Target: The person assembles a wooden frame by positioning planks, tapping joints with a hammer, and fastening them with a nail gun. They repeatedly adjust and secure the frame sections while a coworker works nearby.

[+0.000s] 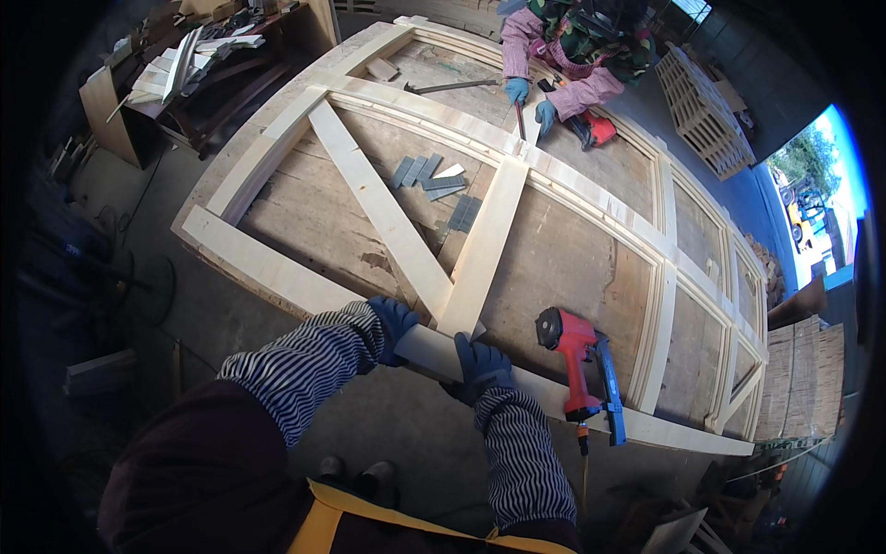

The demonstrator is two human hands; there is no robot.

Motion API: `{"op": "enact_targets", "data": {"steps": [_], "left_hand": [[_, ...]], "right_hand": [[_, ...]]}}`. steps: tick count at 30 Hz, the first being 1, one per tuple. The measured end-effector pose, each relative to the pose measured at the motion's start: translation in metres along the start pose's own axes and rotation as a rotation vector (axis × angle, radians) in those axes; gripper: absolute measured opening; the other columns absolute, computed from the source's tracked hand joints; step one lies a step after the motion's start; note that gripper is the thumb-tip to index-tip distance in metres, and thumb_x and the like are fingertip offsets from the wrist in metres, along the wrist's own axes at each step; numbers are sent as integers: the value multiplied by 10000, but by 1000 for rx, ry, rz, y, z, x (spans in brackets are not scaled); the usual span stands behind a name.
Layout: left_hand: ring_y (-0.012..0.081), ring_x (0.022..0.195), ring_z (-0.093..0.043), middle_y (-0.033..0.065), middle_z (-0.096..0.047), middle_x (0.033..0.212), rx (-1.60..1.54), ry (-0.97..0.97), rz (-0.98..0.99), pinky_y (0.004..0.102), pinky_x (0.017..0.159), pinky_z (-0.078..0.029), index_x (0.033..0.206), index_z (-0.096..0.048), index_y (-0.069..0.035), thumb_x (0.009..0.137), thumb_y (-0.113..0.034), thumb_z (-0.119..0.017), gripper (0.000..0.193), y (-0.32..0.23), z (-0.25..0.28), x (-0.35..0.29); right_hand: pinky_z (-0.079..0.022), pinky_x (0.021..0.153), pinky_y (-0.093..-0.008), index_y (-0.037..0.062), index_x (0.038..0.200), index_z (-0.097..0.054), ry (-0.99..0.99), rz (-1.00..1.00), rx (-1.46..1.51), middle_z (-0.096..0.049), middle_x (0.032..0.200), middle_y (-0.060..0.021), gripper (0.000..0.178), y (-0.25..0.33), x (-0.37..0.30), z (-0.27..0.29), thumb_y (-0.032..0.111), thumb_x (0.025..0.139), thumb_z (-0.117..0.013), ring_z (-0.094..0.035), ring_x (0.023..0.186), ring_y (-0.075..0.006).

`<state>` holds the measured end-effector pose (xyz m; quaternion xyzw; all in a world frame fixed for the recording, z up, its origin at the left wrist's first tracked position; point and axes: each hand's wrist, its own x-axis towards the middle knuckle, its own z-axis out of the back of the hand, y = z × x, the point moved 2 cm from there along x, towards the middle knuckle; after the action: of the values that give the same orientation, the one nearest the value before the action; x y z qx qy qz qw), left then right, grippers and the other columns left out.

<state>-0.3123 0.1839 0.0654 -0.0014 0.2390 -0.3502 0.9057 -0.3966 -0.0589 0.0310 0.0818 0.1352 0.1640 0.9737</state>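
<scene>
My left hand (395,328), in a dark blue glove, is closed over the near rail (305,282) of a large pale wooden frame. My right hand (482,367), gloved alike, grips the same rail just right of the joint, its thumb by the foot of a cross board (489,235). Between the hands, that cross board and a slanting brace (374,203) meet at the rail. To the right of my right hand, a red nail gun (577,355) with a blue magazine rests across the rail, its hose hanging down.
Grey nail strips (452,185) lie on the wooden tabletop (572,268) inside the frame. Opposite, a person in blue gloves (546,115) holds a slim tool (520,120) near another red nail gun (600,131). A hammer (452,87) lies nearby. Scrap wood (175,69) is piled far left.
</scene>
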Motion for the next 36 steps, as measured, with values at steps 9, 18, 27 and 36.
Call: {"op": "enact_targets", "data": {"steps": [9, 18, 27, 36], "left_hand": [[337, 1168, -634, 177, -640, 1263, 21, 20, 21, 464, 1034, -472, 1307, -538, -78, 744, -586, -747, 787, 0, -2, 1], [340, 1177, -633, 192, -634, 1278, 25, 32, 14, 465, 1045, -472, 1317, -542, -73, 762, -590, -734, 782, -3, 7, -2], [336, 1160, -641, 197, -638, 1251, 21, 11, 9, 468, 1035, -480, 1294, -546, -72, 745, -594, -758, 786, 0, 2, 0], [330, 1102, -652, 179, -650, 1181, 42, -81, -5, 463, 981, -496, 1243, -557, -87, 719, -593, -766, 757, 3, -14, 2]], "right_hand": [[-411, 1046, -577, 198, 1575, -303, 19, -6, 0, -526, 1328, -147, 1059, 1, 0, 3, 619, 734, -789, -538, 1213, -374], [-414, 1057, -575, 192, 1565, -329, 4, -6, 9, -548, 1311, -156, 1023, 0, -1, 2, 618, 750, -777, -555, 1203, -377], [-415, 1052, -578, 188, 1559, -344, 3, -6, 5, -547, 1327, -156, 1014, 2, 0, 5, 613, 747, -776, -554, 1217, -376], [-409, 1052, -574, 187, 1571, -331, -16, 9, 5, -537, 1321, -154, 1040, 0, -1, 0, 622, 739, -779, -538, 1214, -382]]}}
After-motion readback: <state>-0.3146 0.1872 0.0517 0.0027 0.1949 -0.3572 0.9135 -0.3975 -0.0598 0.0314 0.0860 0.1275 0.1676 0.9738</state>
